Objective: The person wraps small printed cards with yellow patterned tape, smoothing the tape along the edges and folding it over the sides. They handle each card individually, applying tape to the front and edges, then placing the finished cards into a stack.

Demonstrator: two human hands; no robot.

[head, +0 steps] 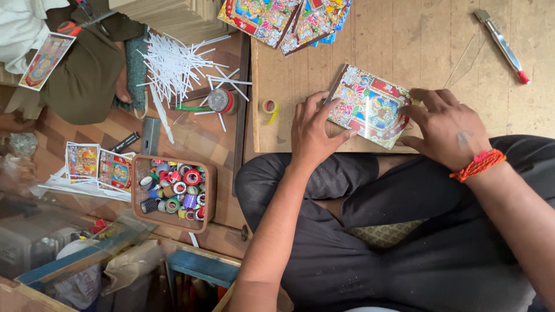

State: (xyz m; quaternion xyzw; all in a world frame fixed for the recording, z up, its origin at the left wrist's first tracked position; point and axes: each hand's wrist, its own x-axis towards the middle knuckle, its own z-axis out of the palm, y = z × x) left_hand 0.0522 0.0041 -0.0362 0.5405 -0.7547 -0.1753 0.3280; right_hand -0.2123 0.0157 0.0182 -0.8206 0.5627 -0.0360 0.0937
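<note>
Hands, left [312,134] and right [445,130], press flat with no grip on a colourful rectangular print [370,105] on the wooden board [404,40]

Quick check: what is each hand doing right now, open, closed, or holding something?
Left hand: open, fingers spread, pressing the left edge of the colourful rectangular printed picture.
Right hand: open, fingertips resting on the picture's right edge.

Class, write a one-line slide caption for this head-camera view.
Both hands, left hand and right hand, press a colourful picture card onto a wooden board.
</note>
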